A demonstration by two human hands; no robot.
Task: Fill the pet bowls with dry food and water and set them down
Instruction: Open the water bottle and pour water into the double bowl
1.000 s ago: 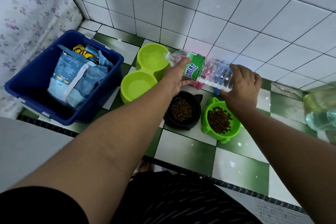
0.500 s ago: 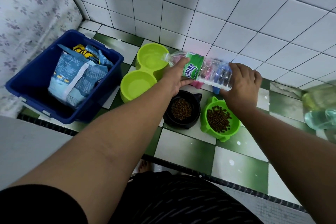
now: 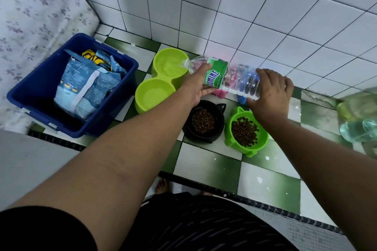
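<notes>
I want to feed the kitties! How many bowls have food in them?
2: the round black plastic bowl, and the green plastic bowl right of it. Others may hide behind the clear plastic bottle.

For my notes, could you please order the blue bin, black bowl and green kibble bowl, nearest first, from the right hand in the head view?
1. Green kibble bowl, just below the right hand.
2. Black bowl, next on its left.
3. Blue bin, far left.
</notes>
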